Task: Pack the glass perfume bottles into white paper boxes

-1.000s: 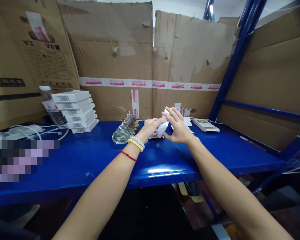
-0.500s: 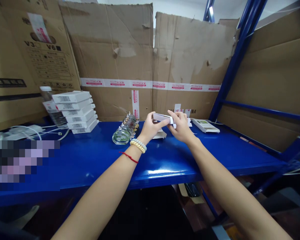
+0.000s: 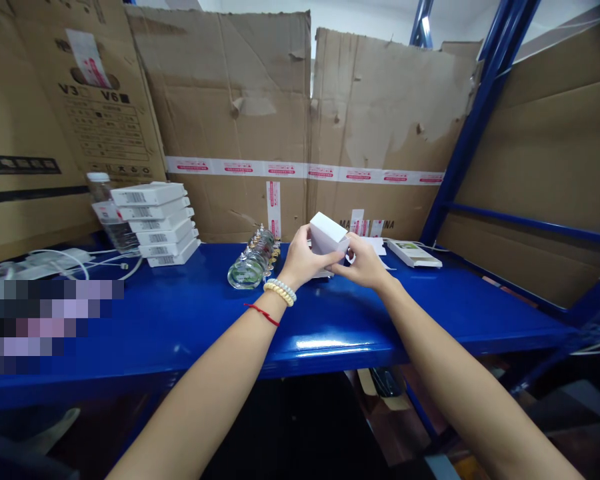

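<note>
1. The left hand is gripping a small white box from its left side, thumb lying along the near face and fingers curling round behind; the wrist is bending slightly upward, wearing a beaded bracelet and a red string.
2. The right hand is closing on the same box from the lower right, fingertips pinching at its bottom edge; the box is tilting, one corner pointing up, and is hanging just above the blue shelf.
3. Both forearms are reaching forward from the bottom of the view, converging at the box over the middle of the shelf.
4. A glass jar is lying on its side just left of the left hand.
5. A flat white box is resting on the shelf to the right of the hands; a stack of white boxes is sitting well apart at the left, with white cables beside it.
6. Worn cardboard sheets are standing behind the shelf.
</note>
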The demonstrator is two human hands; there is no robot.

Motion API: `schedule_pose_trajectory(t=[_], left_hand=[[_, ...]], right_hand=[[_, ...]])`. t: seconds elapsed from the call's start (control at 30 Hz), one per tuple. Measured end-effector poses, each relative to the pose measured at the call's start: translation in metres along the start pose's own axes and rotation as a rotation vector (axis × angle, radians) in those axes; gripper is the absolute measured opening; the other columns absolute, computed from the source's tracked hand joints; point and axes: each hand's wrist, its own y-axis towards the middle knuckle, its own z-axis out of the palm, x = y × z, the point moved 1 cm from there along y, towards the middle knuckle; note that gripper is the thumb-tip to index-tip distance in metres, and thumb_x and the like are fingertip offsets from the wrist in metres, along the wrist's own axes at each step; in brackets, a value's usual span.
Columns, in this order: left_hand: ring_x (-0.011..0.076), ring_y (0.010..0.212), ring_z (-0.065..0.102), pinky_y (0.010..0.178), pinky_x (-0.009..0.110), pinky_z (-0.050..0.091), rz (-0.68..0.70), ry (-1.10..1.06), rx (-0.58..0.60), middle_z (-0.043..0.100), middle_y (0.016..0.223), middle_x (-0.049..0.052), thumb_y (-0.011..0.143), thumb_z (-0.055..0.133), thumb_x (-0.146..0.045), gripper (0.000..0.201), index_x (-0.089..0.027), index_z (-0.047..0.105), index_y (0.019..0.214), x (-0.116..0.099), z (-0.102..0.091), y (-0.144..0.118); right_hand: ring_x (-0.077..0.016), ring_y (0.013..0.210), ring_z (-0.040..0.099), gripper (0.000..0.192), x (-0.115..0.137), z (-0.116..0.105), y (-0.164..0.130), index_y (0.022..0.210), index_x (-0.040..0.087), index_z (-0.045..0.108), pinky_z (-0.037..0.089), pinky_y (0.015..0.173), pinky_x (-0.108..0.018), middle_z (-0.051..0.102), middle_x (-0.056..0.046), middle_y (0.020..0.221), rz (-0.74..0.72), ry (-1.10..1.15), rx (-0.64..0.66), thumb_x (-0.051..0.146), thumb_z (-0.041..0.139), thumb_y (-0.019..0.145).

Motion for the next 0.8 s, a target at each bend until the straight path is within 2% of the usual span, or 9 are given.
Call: schedule_pose_trajectory(t=[0.1, 0.23, 0.4, 0.63, 0.7, 0.8], left_hand=[[0.0273, 0.104, 0.058, 0.085, 0.039, 0.050, -0.036, -0.096, 0.048, 0.060, 0.113, 0.016, 0.052, 0.082, -0.040, 0.072, -0.012, 0.051, 0.111, -0.0008, -0.0032, 0.0026], [0.0274, 0.101, 0.060, 0.086, 0.041, 0.048, -0.072, -0.220, 0.183, 0.062, 0.111, 0.017, 0.060, 0.075, -0.042, 0.065, -0.010, 0.053, 0.112, -0.0051, -0.0058, 0.0027], [0.0277, 0.111, 0.058, 0.095, 0.041, 0.045, -0.061, -0.381, 0.303, 0.063, 0.118, 0.013, 0.061, 0.072, -0.034, 0.063, -0.015, 0.054, 0.118, -0.0064, -0.0051, 0.0015], [0.0284, 0.108, 0.061, 0.091, 0.041, 0.047, -0.132, -0.504, 0.387, 0.067, 0.113, 0.011, 0.062, 0.074, -0.033, 0.060, -0.016, 0.058, 0.118, -0.0012, -0.0063, 0.0008], [0.0275, 0.108, 0.061, 0.092, 0.041, 0.048, -0.135, -0.513, 0.391, 0.067, 0.115, 0.012, 0.063, 0.075, -0.033, 0.062, -0.016, 0.058, 0.120, -0.0018, -0.0077, 0.0005], [0.0254, 0.108, 0.061, 0.094, 0.041, 0.047, -0.123, -0.492, 0.409, 0.066, 0.118, 0.012, 0.063, 0.077, -0.031, 0.064, -0.017, 0.058, 0.122, -0.0036, -0.0092, 0.0000]], right_hand=[[-0.0193, 0.077, 0.054, 0.048, 0.0011, -0.0045, -0.0001, 0.104, 0.020, 0.062, 0.047, 0.067, -0.034, 0.057, -0.005, 0.087, 0.072, 0.205, 0.062, 0.055, 0.068, 0.072], [-0.0228, 0.095, 0.059, 0.052, -0.0041, -0.0072, -0.0008, 0.113, 0.022, 0.058, 0.050, 0.078, -0.036, 0.062, -0.008, 0.108, 0.227, 0.524, 0.112, 0.054, 0.068, 0.074], [-0.0262, 0.110, 0.059, 0.071, -0.0064, -0.0060, 0.0004, 0.125, 0.024, 0.048, 0.051, 0.086, -0.041, 0.058, -0.011, 0.124, 0.345, 0.692, 0.178, 0.045, 0.079, 0.064], [-0.0285, 0.111, 0.059, 0.079, -0.0029, -0.0068, 0.0019, 0.125, 0.025, 0.048, 0.051, 0.090, -0.044, 0.062, -0.010, 0.121, 0.382, 0.763, 0.160, 0.050, 0.081, 0.058], [-0.0289, 0.109, 0.060, 0.076, -0.0036, -0.0069, 0.0014, 0.126, 0.026, 0.048, 0.052, 0.086, -0.044, 0.062, -0.010, 0.120, 0.399, 0.792, 0.159, 0.057, 0.075, 0.062], [-0.0290, 0.101, 0.064, 0.066, -0.0042, -0.0062, 0.0014, 0.124, 0.026, 0.050, 0.054, 0.077, -0.044, 0.063, -0.011, 0.121, 0.479, 0.886, 0.180, 0.068, 0.056, 0.073]])
